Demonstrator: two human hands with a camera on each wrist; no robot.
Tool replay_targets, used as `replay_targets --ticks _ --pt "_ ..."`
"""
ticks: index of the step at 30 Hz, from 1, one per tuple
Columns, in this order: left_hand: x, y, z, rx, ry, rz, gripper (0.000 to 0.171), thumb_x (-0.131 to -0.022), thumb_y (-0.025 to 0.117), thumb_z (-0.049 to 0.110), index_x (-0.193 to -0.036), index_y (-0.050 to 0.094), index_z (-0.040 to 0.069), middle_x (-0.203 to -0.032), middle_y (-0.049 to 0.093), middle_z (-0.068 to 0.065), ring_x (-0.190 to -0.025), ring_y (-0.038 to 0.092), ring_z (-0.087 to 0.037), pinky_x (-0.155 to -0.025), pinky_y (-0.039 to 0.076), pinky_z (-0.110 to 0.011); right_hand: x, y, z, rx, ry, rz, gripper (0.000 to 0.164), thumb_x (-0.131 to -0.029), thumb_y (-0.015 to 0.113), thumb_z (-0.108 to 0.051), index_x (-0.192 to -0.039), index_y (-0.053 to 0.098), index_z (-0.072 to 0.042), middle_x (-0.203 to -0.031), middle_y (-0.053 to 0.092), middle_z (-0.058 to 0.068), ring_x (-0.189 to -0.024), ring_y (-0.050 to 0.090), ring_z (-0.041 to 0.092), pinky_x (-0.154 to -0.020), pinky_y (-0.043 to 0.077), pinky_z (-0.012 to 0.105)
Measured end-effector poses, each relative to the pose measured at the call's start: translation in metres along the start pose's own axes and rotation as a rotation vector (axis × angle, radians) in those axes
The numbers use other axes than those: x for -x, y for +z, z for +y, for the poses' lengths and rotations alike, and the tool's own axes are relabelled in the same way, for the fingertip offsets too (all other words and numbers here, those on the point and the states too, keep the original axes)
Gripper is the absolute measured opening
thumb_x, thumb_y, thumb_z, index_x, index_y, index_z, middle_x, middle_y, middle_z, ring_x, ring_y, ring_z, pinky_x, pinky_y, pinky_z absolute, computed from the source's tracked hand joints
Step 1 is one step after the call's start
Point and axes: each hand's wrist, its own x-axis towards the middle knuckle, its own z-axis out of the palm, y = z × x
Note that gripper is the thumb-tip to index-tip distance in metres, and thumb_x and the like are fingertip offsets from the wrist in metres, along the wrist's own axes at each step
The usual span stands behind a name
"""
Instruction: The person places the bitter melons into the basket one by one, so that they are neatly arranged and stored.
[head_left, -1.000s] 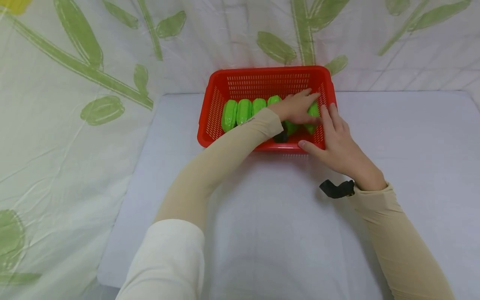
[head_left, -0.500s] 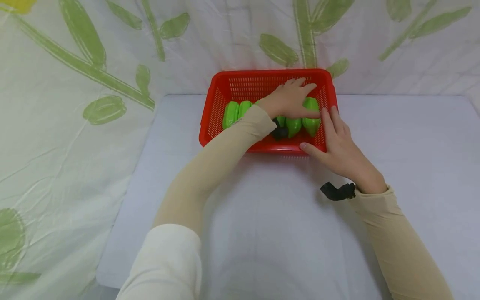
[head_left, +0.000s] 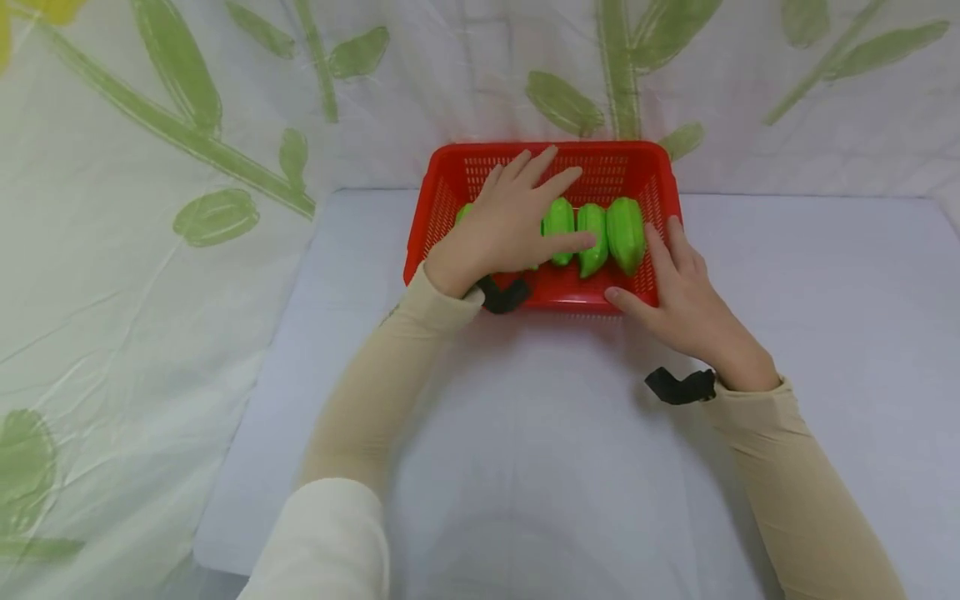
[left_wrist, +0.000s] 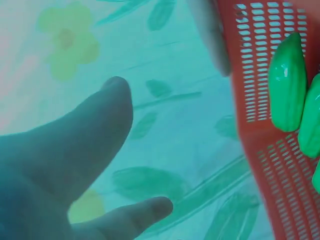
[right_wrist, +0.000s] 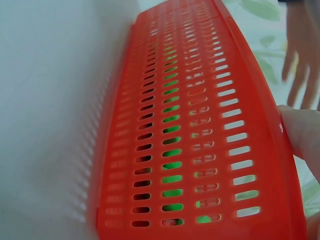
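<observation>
A red plastic basket [head_left: 570,300] with slotted walls holds several glossy green ridged fruits, which look like star fruits [head_left: 626,233]. My left hand [head_left: 502,221] hovers over the basket's left half with its fingers spread, hiding some of the fruits. Nothing is held in it; in the left wrist view its thumb [left_wrist: 100,125] stands away from the basket. My right hand [head_left: 686,300] rests on the basket's near right corner, thumb on the front rim and straight fingers along the right rim. In the right wrist view that thumb [right_wrist: 302,132] touches the rim.
The basket stands at the back of a table with a pale cloth [head_left: 525,433]. Behind it hangs a white sheet printed with green leaves [head_left: 562,100]. A black wrist camera [head_left: 504,296] is on the left wrist, another black camera [head_left: 678,386] on the right.
My left hand has moved left across the basket, off the right-hand fruits, with its fingers spread. The fruits on the right are now uncovered. My right hand has stayed at the corner.
</observation>
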Motion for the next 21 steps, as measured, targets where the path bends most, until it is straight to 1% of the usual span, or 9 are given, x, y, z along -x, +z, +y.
replay_targets --ticks 4,7,9,12,15,18,21 --pt "0.034 0.011 -0.008 0.06 -0.025 0.097 0.089 -0.095 0.05 0.076 -0.167 0.025 0.029 -0.177 0.003 -0.003 -0.163 0.0 -0.033 -0.13 0.0 -0.057 0.001 -0.001 0.003 0.003 0.005 -0.003 0.106 -0.098 0.062 -0.059 -0.168 -0.004 -0.014 -0.174 -0.018 0.015 -0.156 0.001 0.056 -0.106 0.028 0.084" --pt "0.055 0.021 -0.013 0.068 -0.061 0.147 0.089 -0.095 0.048 0.077 -0.167 0.023 0.031 -0.177 0.0 -0.002 -0.163 -0.007 -0.034 -0.129 -0.004 -0.06 0.002 -0.002 0.005 0.008 0.011 -0.008 0.106 -0.098 0.061 -0.06 -0.169 -0.004 -0.015 -0.174 -0.018 0.014 -0.156 0.001 0.055 -0.107 0.028 0.084" --pt "0.066 0.027 -0.015 0.061 -0.079 0.173 0.089 -0.095 0.046 0.078 -0.167 0.022 0.032 -0.177 -0.003 -0.002 -0.162 -0.01 -0.034 -0.128 -0.005 -0.063 0.003 -0.003 0.007 0.01 0.018 -0.009 0.106 -0.098 0.061 -0.061 -0.169 -0.004 -0.015 -0.174 -0.019 0.014 -0.157 0.0 0.055 -0.107 0.027 0.084" --pt "0.078 0.035 -0.017 0.057 -0.094 0.209 0.09 -0.095 0.046 0.078 -0.167 0.021 0.032 -0.177 -0.003 -0.002 -0.162 -0.012 -0.035 -0.126 -0.006 -0.066 0.006 -0.004 0.009 0.011 0.024 -0.008 0.106 -0.098 0.06 -0.061 -0.168 -0.004 -0.014 -0.173 -0.019 0.013 -0.157 0.0 0.055 -0.108 0.026 0.084" --pt "0.086 0.04 -0.016 0.049 -0.092 0.227 0.09 -0.095 0.046 0.079 -0.168 0.019 0.032 -0.177 -0.003 -0.003 -0.162 -0.012 -0.037 -0.124 -0.006 -0.07 0.008 -0.005 0.011 0.01 0.027 -0.01 0.105 -0.098 0.061 -0.06 -0.168 -0.003 -0.014 -0.173 -0.02 0.014 -0.157 -0.001 0.055 -0.108 0.025 0.083" --pt "0.091 0.045 -0.015 0.049 -0.1 0.213 0.091 -0.094 0.044 0.081 -0.168 0.016 0.034 -0.177 -0.005 -0.002 -0.161 -0.012 -0.039 -0.121 -0.005 -0.075 0.01 -0.006 0.013 0.011 0.036 -0.012 0.105 -0.098 0.061 -0.06 -0.169 -0.003 -0.016 -0.173 -0.02 0.013 -0.157 -0.001 0.055 -0.108 0.025 0.084" --pt "0.092 0.051 -0.015 0.054 -0.116 0.186 0.091 -0.094 0.042 0.081 -0.168 0.014 0.036 -0.177 -0.006 -0.001 -0.161 -0.014 -0.04 -0.118 -0.003 -0.08 0.011 -0.006 0.014 0.016 0.04 -0.012 0.104 -0.098 0.061 -0.06 -0.169 -0.002 -0.017 -0.173 -0.02 0.012 -0.157 -0.001 0.055 -0.107 0.025 0.084"
